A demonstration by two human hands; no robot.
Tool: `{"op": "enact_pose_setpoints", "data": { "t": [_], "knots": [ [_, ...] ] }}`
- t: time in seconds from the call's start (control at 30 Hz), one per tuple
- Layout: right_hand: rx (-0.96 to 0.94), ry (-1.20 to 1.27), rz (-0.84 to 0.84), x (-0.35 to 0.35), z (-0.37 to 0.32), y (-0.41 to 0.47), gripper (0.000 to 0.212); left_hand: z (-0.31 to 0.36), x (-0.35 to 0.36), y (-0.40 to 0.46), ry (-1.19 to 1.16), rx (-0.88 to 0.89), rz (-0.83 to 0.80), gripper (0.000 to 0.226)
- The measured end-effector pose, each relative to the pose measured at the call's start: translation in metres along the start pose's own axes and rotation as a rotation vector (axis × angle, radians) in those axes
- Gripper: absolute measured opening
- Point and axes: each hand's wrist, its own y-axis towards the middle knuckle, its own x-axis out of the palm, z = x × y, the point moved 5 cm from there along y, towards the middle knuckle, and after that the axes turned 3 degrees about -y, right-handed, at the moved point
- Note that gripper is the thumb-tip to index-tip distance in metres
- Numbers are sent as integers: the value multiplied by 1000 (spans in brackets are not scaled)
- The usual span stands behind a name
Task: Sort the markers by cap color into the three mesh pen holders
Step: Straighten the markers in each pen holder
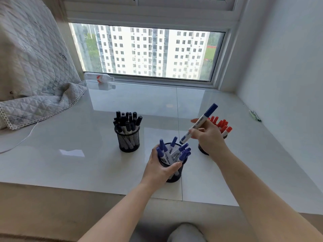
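While glossy tiled sill (104, 154) mirrors window (148, 53), left hand (160, 170) grips blue-marker holder (174, 177), right fingers (197, 132) pinch blue marker (199, 124).

Blue-capped marker (199, 124) tilted above the blue-filled holder (174, 173) (black, red holders behind)

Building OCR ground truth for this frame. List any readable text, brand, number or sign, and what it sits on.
"deli": brand print on the white barrel of the blue-capped marker in the right hand; the characters beside it are blurred.
Markers in the blue holder: dark label print, too small to read.
Bottle on the sill: red and white label, unreadable.
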Motion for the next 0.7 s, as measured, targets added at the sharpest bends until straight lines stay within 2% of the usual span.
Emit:
{"op": "enact_pose_setpoints", "data": {
  "t": [0.1, 0.27, 0.33, 0.4, 0.57, 0.7],
  "knots": [
    [-34, -26, -17, 3, -3, 1, 49, 1, 0, -1, -12, 7, -2, 72],
    [-86, -47, 64, 7, 0, 1, 102, 2, 0, -1, -21, 8, 0, 71],
    [-121, -76, 84, 8, 2, 0, 109, 1, 0, -1, -15, 7, 0, 73],
    [-155, -94, 81, 9, -1, -1, 102, 1, 0, -1, -12, 5, 1, 74],
    [-191, -64, 70, 15, -2, -5, 59, -1, 1, 0, -6, -2, 6, 72],
    [-222, -120, 71, 20, 3, -8, 39, -1, 1, 1, 3, 3, 12, 73]
  ]
}}
